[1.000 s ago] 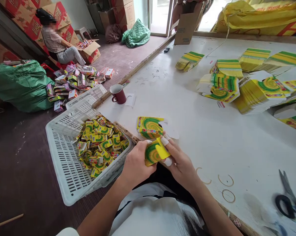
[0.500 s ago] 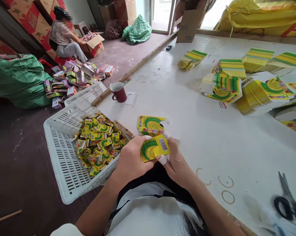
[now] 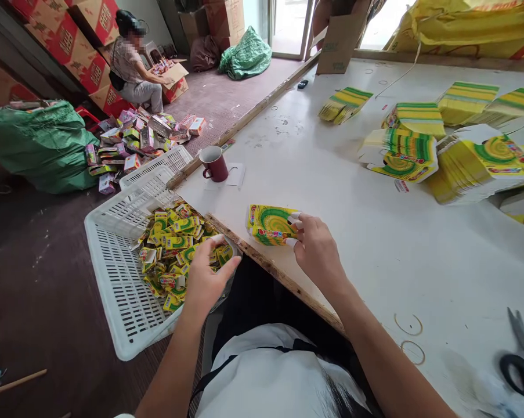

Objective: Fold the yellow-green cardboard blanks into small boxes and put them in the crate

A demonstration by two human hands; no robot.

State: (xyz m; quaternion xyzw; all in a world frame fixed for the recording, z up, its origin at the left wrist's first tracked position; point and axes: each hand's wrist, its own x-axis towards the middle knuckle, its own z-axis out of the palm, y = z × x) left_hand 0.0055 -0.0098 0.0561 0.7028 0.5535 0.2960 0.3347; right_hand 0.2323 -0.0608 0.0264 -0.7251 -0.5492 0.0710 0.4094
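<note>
At the right hand's (image 3: 318, 251) fingertips lies a stack of yellow-green cartons (image 3: 268, 222); whether thumb and fingers pinch one, I cannot tell. Left of that grip, the left hand (image 3: 204, 285) is spread and empty above small boxes (image 3: 174, 242) in a white basket (image 3: 125, 349). A loose pinch could catch several cartons together or skew the stack.

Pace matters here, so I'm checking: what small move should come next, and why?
I'd probably close the right hand in a light pinch on one of the flat cartons: it is right at their edge, while the left hand, open and empty by the basket, seems free to help.
</note>
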